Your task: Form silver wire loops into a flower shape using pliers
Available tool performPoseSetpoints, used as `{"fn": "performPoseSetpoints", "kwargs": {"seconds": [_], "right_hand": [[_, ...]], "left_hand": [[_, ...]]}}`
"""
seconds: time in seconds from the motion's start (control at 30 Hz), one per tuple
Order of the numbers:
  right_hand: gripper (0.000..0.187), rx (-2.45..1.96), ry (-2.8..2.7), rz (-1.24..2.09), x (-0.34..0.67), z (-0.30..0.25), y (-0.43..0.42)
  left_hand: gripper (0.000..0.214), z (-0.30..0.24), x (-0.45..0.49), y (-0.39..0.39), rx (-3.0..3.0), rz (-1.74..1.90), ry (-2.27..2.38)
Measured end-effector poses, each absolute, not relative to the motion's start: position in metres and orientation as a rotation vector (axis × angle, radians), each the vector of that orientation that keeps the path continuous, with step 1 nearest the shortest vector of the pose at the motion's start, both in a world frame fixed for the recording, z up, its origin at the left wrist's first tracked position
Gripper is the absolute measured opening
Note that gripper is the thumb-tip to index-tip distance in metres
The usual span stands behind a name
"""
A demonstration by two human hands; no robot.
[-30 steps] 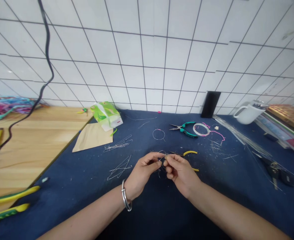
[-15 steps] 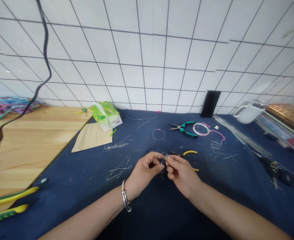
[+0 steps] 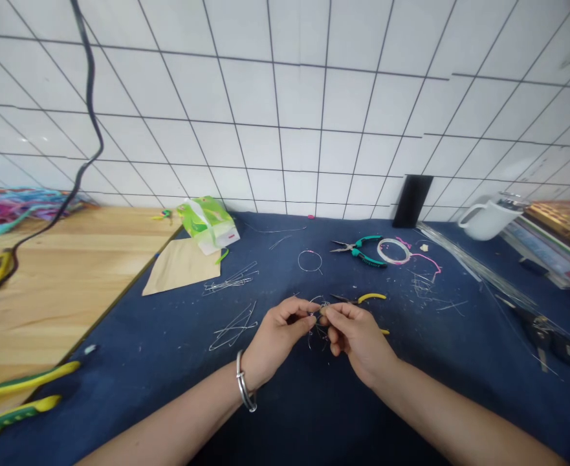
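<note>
Wirework (image 3: 316, 321), one piece with thin loops, sits between two bare hands at the centre of my clock. I see the left hand (image 3: 277, 333) with its fingers narrow on it and the right hand (image 3: 360, 333) pinching it; exact contact is too small for me to make out. I count two pliers, teal pliers (image 3: 357, 247) at one o'clock and yellow-handled pliers (image 3: 372, 297) between two and three, plus green-and-yellow handles (image 3: 27, 383) near nine. Two loose wire piles (image 3: 236, 281) lie at nine and ten, one wire ring (image 3: 310, 251) at twelve, one white coil (image 3: 380, 252) at two, one mug (image 3: 488, 219) beyond it. Toward ten, one green packet (image 3: 207, 217) touches one piece of brown paper (image 3: 182, 268). Dark blue cloth (image 3: 285, 414) covers the tabletop; pale wood (image 3: 85, 259) shows at nine. One white tiled wall (image 3: 294, 97) stands behind, with one black cord (image 3: 90, 84) hanging at ten.
</note>
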State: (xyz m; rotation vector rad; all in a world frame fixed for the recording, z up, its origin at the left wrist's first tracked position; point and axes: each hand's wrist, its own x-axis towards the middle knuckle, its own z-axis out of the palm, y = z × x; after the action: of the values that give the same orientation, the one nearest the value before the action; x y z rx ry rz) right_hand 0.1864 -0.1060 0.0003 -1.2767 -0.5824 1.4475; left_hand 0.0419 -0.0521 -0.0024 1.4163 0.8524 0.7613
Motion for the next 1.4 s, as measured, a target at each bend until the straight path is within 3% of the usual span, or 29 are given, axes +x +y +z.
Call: {"fn": "performPoseSetpoints", "kwargs": {"seconds": [0.37, 0.6, 1.2, 1.4], "right_hand": [[0.025, -1.187, -0.484, 1.454, 0.1847, -0.0043, -0.107], [0.022, -1.067, -0.363, 1.57, 0.1877, -0.0033, -0.1074], [0.013, -1.026, -0.395, 1.687, 0.1889, 0.001, -0.1074], [0.016, -1.133, -0.458, 1.607, 0.1866, 0.0052, -0.1093]], "left_hand": [[0.021, -0.0068, 0.0434, -0.0522, 1.412, 0.699, 0.868], [0.007, -0.0077, 0.0447, -0.0539, 1.408, 0.681, 0.807], [0.004, -0.0044, 0.0433, -0.0551, 1.577, 0.696, 0.903], [0.02, -0.0024, 0.0405, -0.0525, 1.725, 0.749, 0.879]]}}
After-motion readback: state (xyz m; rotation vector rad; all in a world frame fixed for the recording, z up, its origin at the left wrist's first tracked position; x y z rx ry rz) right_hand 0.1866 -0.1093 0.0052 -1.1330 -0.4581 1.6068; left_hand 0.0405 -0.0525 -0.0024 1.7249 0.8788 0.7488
